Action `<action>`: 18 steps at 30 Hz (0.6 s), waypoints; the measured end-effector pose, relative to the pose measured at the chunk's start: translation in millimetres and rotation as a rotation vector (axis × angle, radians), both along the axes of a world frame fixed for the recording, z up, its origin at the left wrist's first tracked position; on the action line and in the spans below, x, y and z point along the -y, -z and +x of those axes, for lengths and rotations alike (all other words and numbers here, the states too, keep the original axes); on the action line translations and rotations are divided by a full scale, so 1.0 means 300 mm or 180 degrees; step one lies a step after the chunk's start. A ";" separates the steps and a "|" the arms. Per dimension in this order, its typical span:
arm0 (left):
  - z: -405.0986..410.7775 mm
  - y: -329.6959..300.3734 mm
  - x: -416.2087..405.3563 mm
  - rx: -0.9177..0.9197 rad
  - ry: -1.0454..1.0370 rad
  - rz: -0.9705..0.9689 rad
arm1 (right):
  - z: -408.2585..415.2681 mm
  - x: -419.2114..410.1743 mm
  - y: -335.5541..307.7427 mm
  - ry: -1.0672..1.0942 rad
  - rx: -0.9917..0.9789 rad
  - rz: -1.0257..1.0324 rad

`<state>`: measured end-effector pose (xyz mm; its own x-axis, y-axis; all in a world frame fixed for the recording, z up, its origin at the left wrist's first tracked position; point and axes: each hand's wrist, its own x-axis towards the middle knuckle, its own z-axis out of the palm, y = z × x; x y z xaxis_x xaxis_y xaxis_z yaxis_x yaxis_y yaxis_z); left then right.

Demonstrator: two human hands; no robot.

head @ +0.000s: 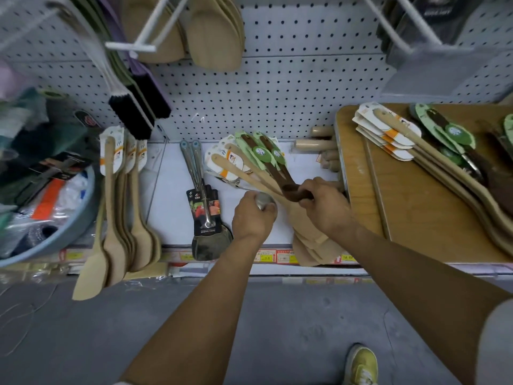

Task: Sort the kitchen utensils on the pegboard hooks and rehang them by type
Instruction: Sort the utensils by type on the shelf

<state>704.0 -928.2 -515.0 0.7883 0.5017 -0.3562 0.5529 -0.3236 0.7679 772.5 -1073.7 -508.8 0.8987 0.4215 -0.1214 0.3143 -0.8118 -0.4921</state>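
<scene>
The right hand [323,202] has its fingers curled round the dark brown wooden utensils [280,173], gripping them low on the handles while their green-carded tops fan up towards the pegboard [277,87]. The left hand [254,215] is closed over a rounded metal piece [263,201]; what that piece belongs to cannot be told, since the fingers cover most of it. Between and under both hands lies a mixed bundle: pale wooden spatulas [238,169] with white and orange cards sit directly beneath the brown ones, and their broad blades [308,245] overhang the shelf [177,195] edge near the price labels.

Just to the left, two steel spatulas [204,207] in dark card sleeves lie on the shelf, not hung. Further left, a row of pale wooden spoons [125,207] already hangs together by type, which looks like finished work. To the right, a wooden bench [388,190] carries two more piles: white-carded pale utensils [394,134] and green-carded dark ones [455,137], grouped but lying flat. Rolling pin ends [316,144] poke out beside the bench.

Overhead, white hooks [151,31] stand bare at the front, with wooden paddles [211,34] behind them and brushes [138,109] hanging at the left.

In my judgement the task is roughly midway: sorting into types is well advanced, yet most of the rehanging remains, as the bundle in hand, the steel spatulas and both bench piles all need hooks.
</scene>
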 end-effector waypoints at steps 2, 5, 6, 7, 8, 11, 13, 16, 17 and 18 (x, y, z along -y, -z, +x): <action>-0.019 -0.037 0.000 0.0099 0.0055 0.0107 | -0.017 -0.001 -0.021 0.0047 -0.0011 0.0154; -0.061 -0.098 0.019 0.0124 0.0266 0.0421 | -0.043 0.012 -0.063 0.0178 -0.0029 0.0277; -0.077 -0.116 0.031 0.0134 0.0349 0.0540 | -0.052 0.020 -0.077 0.0231 -0.0049 0.0339; -0.091 -0.137 0.046 0.0144 0.0419 0.0641 | -0.059 0.031 -0.090 0.0270 -0.0089 0.0424; -0.105 -0.159 0.064 0.0157 0.0489 0.0724 | -0.066 0.044 -0.102 0.0304 -0.0101 0.0511; -0.129 -0.226 0.133 0.0094 0.0649 0.0824 | -0.084 0.102 -0.149 0.0445 -0.0134 0.0608; -0.125 -0.263 0.183 0.0098 0.0793 0.0848 | -0.096 0.152 -0.185 0.0605 -0.0150 0.0761; -0.094 -0.311 0.282 0.0154 0.0932 0.0869 | -0.101 0.252 -0.230 0.0790 -0.0081 0.0927; -0.084 -0.332 0.316 0.0183 0.0994 0.0890 | -0.103 0.285 -0.241 0.0896 -0.0113 0.0929; -0.075 -0.349 0.350 0.0234 0.1099 0.0884 | -0.103 0.317 -0.253 0.0989 -0.0071 0.0907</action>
<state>681.5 -1033.2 -410.2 0.9445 0.2734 -0.1819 0.3234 -0.6789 0.6591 741.6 -1168.9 -432.8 0.9868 0.1505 -0.0600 0.0629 -0.6969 -0.7144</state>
